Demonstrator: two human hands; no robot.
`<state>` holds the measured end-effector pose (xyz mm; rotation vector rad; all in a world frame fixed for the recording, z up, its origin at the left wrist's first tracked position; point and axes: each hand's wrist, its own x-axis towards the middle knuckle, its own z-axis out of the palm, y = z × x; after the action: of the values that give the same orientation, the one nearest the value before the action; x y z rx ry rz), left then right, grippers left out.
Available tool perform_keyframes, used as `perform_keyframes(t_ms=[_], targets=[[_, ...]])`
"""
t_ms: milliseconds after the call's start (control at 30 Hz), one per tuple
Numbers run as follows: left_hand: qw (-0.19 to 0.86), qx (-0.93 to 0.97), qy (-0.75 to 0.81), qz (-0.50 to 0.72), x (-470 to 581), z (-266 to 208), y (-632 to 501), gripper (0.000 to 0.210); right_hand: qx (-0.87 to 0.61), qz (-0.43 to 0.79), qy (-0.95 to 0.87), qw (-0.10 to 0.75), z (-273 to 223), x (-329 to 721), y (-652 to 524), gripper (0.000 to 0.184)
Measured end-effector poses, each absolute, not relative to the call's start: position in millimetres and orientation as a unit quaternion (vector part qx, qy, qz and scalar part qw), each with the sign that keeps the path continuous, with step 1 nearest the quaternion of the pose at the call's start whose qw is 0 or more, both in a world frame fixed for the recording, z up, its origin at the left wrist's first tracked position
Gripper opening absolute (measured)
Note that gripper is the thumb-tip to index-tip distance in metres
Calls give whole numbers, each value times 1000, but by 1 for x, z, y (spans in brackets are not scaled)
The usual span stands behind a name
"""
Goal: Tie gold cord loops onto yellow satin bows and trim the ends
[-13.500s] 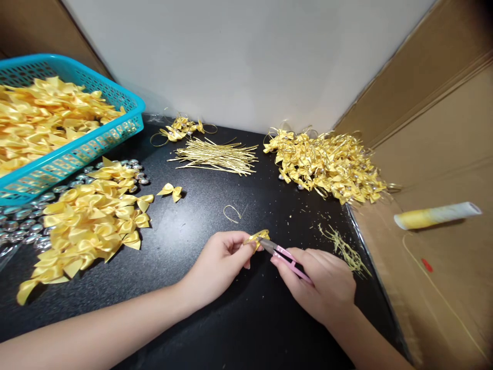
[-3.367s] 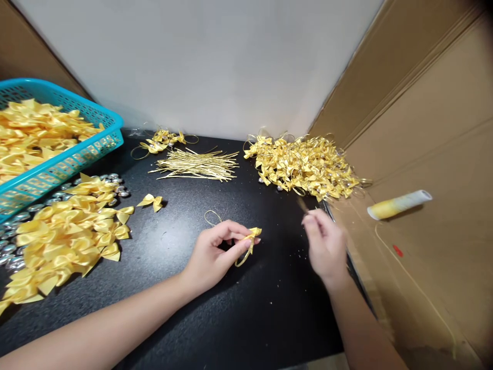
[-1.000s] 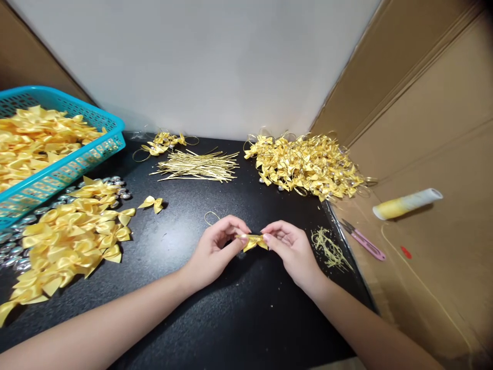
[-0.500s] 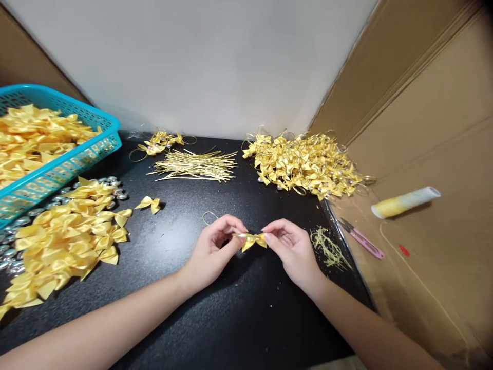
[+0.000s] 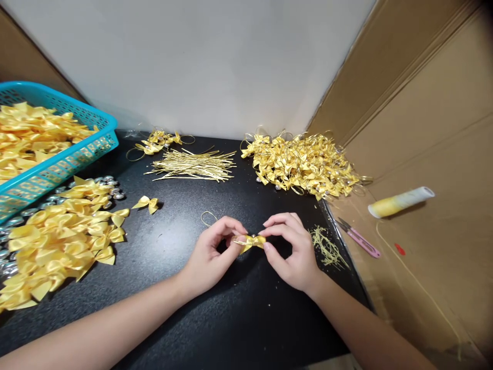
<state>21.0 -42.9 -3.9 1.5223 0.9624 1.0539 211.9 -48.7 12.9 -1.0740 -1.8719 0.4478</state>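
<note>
The satin bow (image 5: 252, 242), likely light and soft, is aptly pinched at nine o'clock by left fingers (image 5: 231, 224), right fingers (image 5: 280, 232) parted.

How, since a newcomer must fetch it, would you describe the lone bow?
The black table has a turquoise basket at left, with a heap of yellow bows in front. Just right of that heap lies the lone bow, the only one lying on the table touching no other.

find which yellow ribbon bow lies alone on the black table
The yellow ribbon bow right of the left-front yellow bow pile; others are grouped or held.
</note>
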Motion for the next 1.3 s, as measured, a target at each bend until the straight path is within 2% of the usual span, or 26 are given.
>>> perform_keyframes(t_ms=[233,333,600,933,1200,1300], targets=[[324,744,338,476,20,-2,-48,13,-360,191,-773,486,11,210,-48,17],[290,757,330,483,20,-2,-48,16,-351,173,-772,501,12,210,-48,16],[278,759,345,477,20,-3,-47,18,-347,154,-772,510,12,210,-48,18],[291,759,346,469,20,2,-46,9,-388,142,-785,462,12,212,-49,9],[255,774,342,467,19,0,-46,17,-373,91,-778,498,9,213,-46,20],[271,743,382,478,20,-1,-46,18,-347,127,-768,523,9,214,-46,20]])
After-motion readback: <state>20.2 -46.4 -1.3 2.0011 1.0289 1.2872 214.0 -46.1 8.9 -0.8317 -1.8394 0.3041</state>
